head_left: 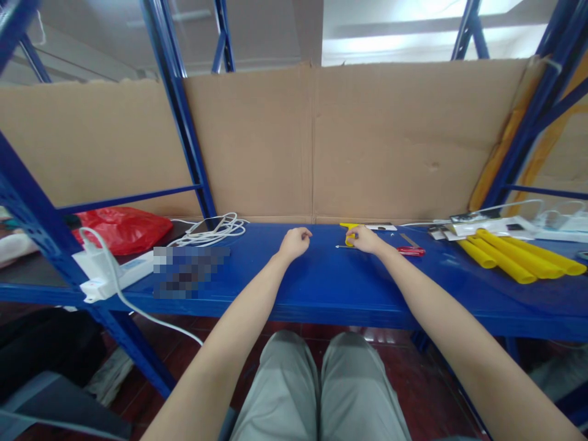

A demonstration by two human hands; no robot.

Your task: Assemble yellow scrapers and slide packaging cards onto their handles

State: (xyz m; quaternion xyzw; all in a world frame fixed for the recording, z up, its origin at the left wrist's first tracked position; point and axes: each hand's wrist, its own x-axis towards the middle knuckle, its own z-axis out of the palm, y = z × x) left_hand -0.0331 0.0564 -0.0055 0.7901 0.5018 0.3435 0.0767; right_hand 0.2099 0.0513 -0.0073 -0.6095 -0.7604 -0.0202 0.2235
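My right hand is low over the blue shelf top, its fingers closed on a yellow plastic piece. The piece's full shape is partly hidden by the fingers. A yellow strip shows just behind; whether the two are joined I cannot tell. A screwdriver with a red handle lies beside my right wrist, and a thin metal tip shows left of the fingers. My left hand rests near the middle of the shelf, fingers curled in, with nothing visible in them.
Several yellow tubes lie at the right near white packets. At the left are a white power strip, a coiled white cable and a red bag. Cardboard and blue posts stand behind.
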